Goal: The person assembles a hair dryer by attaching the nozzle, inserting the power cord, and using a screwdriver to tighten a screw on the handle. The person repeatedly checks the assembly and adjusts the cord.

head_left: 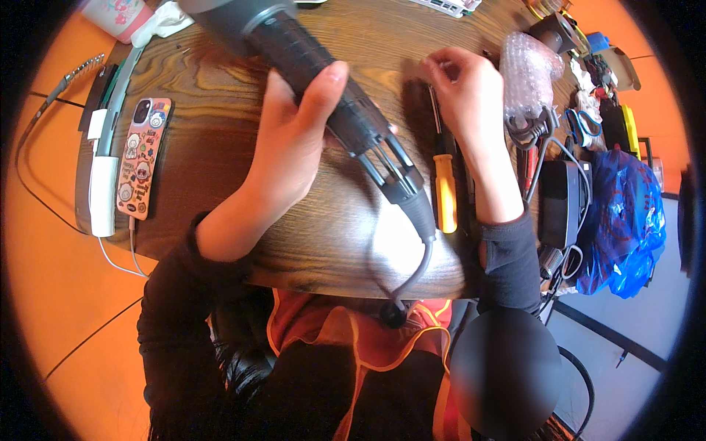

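Observation:
My left hand (pixel 298 132) is wrapped round the handle of a black hair dryer (pixel 323 81), thumb lying along the top. The dryer slants across the table, its wide head at the upper left and partly cut off by the picture's edge. Toward me, the handle ends in an open slotted cage, and a grey cord (pixel 424 266) runs off over the table edge. My right hand (pixel 467 92) is curled, thumb and fingertips together; what they pinch, if anything, is hidden. Beside its wrist lies a screwdriver with a yellow handle (pixel 445 192), its shaft pointing up toward my fingers.
At left lie a phone in a patterned case (pixel 143 158), plugged into a cable, and a white power strip (pixel 104 195). A pink cup (pixel 118 16) stands far left. On the right are a bubble-wrapped item (pixel 528 73), a black box (pixel 560 204) and a blue plastic bag (pixel 625 220).

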